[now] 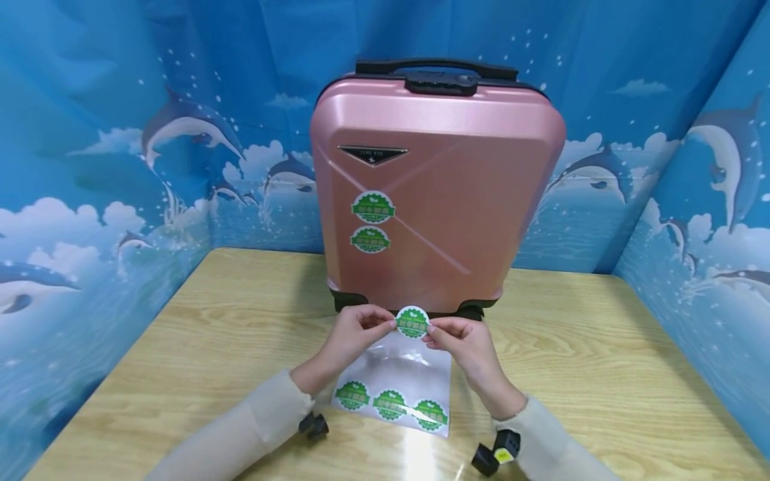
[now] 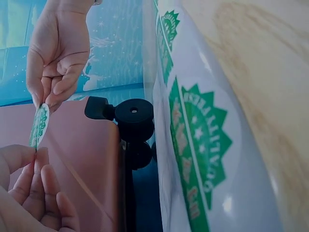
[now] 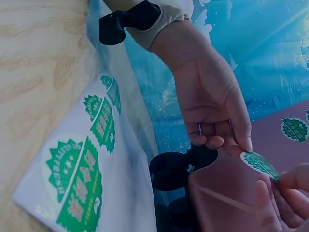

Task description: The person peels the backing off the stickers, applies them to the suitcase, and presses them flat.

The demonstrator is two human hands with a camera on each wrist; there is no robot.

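Between my two hands is a round green-and-white sticker [image 1: 412, 322], held by its opposite edges. My left hand [image 1: 356, 335] pinches its left edge between thumb and fingers, and my right hand [image 1: 469, 349] pinches the right edge the same way. In the head view the sticker overlaps the bottom of a pink suitcase [image 1: 445, 200], which stands upright behind it. Two matching stickers, an upper one [image 1: 373, 207] and a lower one [image 1: 369, 239], are on the suitcase's front, under its dark triangular badge [image 1: 373, 155]. Below my hands lies a glossy white sticker sheet [image 1: 397, 366] with three stickers along its near edge.
The suitcase rests on a light wood-grain table [image 1: 252, 321], its black handle [image 1: 436, 65] on top and black wheels [image 2: 134, 116] at its base. Blue dolphin-print curtains [image 1: 252, 80] surround the table at the back and sides. Black camera mounts [image 1: 496, 454] sit at the wrists.
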